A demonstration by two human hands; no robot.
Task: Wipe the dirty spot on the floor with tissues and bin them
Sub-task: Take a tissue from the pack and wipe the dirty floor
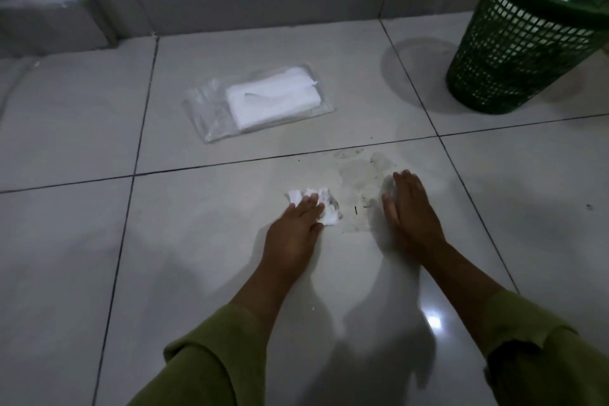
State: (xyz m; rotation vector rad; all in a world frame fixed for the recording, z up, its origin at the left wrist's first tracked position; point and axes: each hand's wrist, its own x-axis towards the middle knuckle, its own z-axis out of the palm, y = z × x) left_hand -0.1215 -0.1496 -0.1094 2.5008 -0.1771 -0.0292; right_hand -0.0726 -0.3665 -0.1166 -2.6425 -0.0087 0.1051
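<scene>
A smeared dirty spot (359, 181) with dark specks marks the pale floor tile in the middle. My left hand (296, 224) presses a crumpled white tissue (324, 206), stained grey on its right side, flat on the floor just left of the spot. My right hand (412, 208) lies on the tile at the spot's right edge, fingers straight and together, holding nothing. A clear plastic pack of white tissues (263, 99) lies on the tile beyond. A green mesh bin (527, 39) stands at the far right with white paper inside.
A grey skirting and wall (230, 6) run along the back. Dark grout lines cross the glossy tiles. A small dark speck (589, 207) lies on the floor at the right. A faint ring mark (415, 69) shows on the tile left of the bin.
</scene>
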